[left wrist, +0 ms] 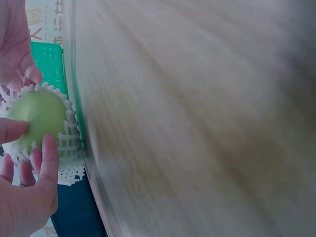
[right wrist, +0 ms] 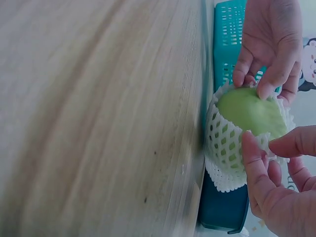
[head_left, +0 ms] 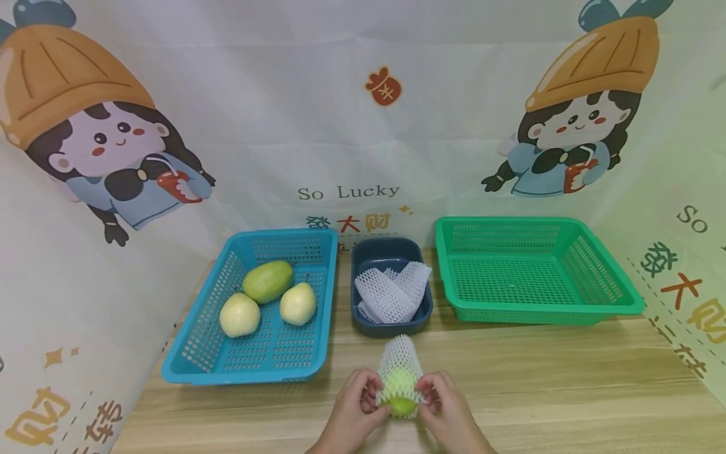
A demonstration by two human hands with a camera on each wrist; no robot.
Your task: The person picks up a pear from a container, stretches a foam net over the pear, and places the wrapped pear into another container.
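A smooth green fruit [head_left: 401,405] sits inside a white foam net sleeve [head_left: 400,359], its near end bare at the sleeve's mouth. From the left side my left hand [head_left: 358,403] holds the sleeve's edge, its thumb lying against the fruit. My right hand [head_left: 448,407] pinches the edge on the other side between thumb and forefinger, plain in the right wrist view beside the bare green skin [right wrist: 252,112]. Beyond the fruit, the sleeve's narrower far end points toward a dark blue bin [head_left: 391,329] with more white foam nets [head_left: 391,293] in it.
At the left stands a blue basket [head_left: 249,377] with two pale yellow-green pears [head_left: 240,315] and a green mango-like fruit [head_left: 268,282]. A green basket [head_left: 539,309] is at the back right. Printed cloth [head_left: 340,126] hangs behind and at both sides of the wooden table [head_left: 544,391].
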